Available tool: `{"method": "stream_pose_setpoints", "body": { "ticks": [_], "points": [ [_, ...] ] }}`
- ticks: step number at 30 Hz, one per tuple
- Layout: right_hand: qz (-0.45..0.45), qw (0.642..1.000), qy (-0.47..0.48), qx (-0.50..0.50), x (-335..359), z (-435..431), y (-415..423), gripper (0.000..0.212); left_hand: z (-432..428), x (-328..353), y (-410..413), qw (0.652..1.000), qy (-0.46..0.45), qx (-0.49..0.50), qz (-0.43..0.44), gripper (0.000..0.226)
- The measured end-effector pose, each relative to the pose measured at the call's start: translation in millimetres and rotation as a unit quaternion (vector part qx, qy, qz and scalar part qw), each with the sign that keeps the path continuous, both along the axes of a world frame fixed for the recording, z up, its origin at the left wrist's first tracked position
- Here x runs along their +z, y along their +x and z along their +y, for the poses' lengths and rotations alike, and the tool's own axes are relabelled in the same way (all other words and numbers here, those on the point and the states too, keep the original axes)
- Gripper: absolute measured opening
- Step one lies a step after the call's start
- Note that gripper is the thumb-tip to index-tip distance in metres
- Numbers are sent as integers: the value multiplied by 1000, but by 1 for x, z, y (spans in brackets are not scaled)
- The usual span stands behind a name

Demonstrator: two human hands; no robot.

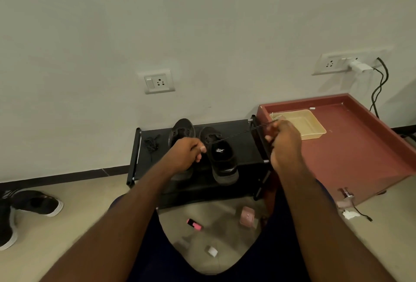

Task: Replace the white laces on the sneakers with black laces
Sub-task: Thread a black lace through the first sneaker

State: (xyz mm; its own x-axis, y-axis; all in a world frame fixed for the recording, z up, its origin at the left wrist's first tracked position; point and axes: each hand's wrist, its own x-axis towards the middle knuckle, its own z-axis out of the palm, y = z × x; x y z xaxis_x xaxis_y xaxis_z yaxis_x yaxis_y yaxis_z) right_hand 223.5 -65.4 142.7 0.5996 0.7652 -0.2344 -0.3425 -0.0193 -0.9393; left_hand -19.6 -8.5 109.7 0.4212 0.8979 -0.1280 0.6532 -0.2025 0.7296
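Lace taut, crossing rack edge

Two sneakers side by side on a rack, tray on the cabinet to its right

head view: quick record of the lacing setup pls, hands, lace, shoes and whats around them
left hand: pinches black lace at the sneakers
right hand: grips the same lace, stretched taut
sneakers: two, black, on the shoe rack, toes toward the wall
spare lace: bundled on the rack, left of the sneakers
tray: on the red cabinet, right of the rack
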Motion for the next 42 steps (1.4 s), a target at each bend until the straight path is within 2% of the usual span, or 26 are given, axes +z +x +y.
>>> {"method": "stream_pose_setpoints", "body": {
  "ticks": [2, 4, 5, 7, 8, 10, 11, 12, 13, 14, 16, 17, 20, 23, 24, 26, 28, 30, 32, 33, 34, 36, 37, 38, 40, 42],
  "points": [
    [125, 989, 47, -59, -2, 0, 8, 21, -4, -7, -1, 999, 7, -10, 38, 24],
    [178, 981, 75, -36, -3, -3, 3, 17, -7, -8, 2, 999, 23, -12, 39, 21],
    [129, 990, 58, 6, -4, -4, -3, 18, -9, -6, 6, 999, 29, -14, 18, 21],
    [-93, 985, 3, 145, -8, -7, -21, 9, -13, 1, 16, 998, 40, -30, -30, 20],
    [-211, 953, -18, 218, -11, -6, -31, 7, -14, 6, 21, 997, 50, -39, -45, 20],
    [-408, 842, -63, 347, -21, -2, -41, 29, -14, 13, 27, 995, 75, -47, -55, 21],
    [-461, 796, -76, 385, -22, 1, -44, 27, -12, 14, 27, 994, 83, -43, -49, 22],
    [-480, 779, -78, 396, -21, 2, -45, 23, -11, 13, 25, 995, 83, -38, -36, 22],
    [-460, 797, -65, 386, -19, 3, -44, 21, -10, 10, 21, 996, 76, -35, -17, 22],
    [-402, 842, -44, 357, -17, 3, -42, 22, -11, 5, 16, 997, 66, -37, 4, 22],
    [-219, 943, 5, 249, -14, 1, -35, 24, -14, -8, 5, 998, 41, -37, 39, 23],
    [-135, 973, 24, 185, -10, 2, -30, 24, -16, -15, 0, 998, 31, -34, 53, 23],
    [29, 998, 46, 29, -1, 4, -13, 26, -23, -33, -12, 995, 7, -25, 94, 20],
    [157, 987, 40, 5, 0, -2, -8, 33, -27, -40, -20, 997, -13, -18, 80, 14],
    [112, 993, 10, 23, -2, -5, -9, 30, -27, -41, -20, 998, -17, -12, 60, 11],
    [-132, 982, -58, 121, -11, -8, -18, 20, -27, -36, -15, 1000, -19, 2, 5, 11],
    [-345, 897, -88, 263, -21, -10, -32, 29, -26, -27, -5, 999, -2, 5, -32, 13],
    [-418, 802, -116, 411, -31, -9, -44, 34, -25, -17, 7, 999, 25, -6, -39, 13],
    [-496, 719, -122, 472, -37, -7, -51, 27, -25, -12, 12, 998, 45, 3, -34, 13],
    [-500, 719, -113, 469, -38, -7, -52, 31, -23, -13, 10, 999, 43, 13, -27, 13],
    [-469, 758, -105, 442, -39, -8, -51, 33, -22, -16, 5, 999, 31, 25, -19, 15],
    [-293, 892, -93, 331, -36, -11, -44, 34, -22, -23, -9, 998, -20, 57, -24, 19],
    [-196, 938, -84, 274, -35, -12, -38, 33, -24, -26, -15, 994, -54, 79, -48, 21],
    [-150, 955, -82, 243, -35, -13, -32, 31, -27, -28, -20, 988, -87, 100, -79, 22],
    [-214, 931, -104, 278, -40, -15, -29, 27, -33, -29, -21, 977, -126, 115, -131, 22],
    [-314, 870, -107, 365, -44, -19, -42, 23, -36, -26, -11, 978, -123, 92, -143, 19]
  ]
}}
